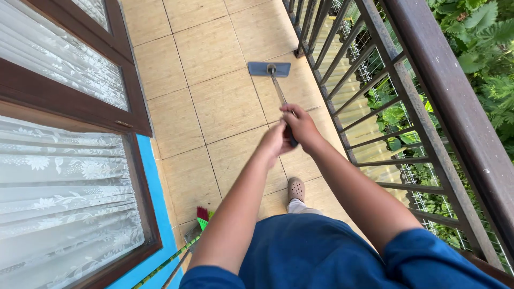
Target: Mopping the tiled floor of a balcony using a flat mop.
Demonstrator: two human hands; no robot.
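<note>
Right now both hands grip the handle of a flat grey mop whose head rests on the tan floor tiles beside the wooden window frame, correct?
Not quite. The head view shows both hands, left hand and right hand, on the flat grey mop, but its head rests beside the brown metal railing, not the window frame.

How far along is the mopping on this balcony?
Done: can't tell; the tiled floor shows no clear wet or dry line. In hand: both the left hand and right hand grip the mop handle, with the flat mop head on tiles ahead, near the railing. Left: can't be judged.
</note>
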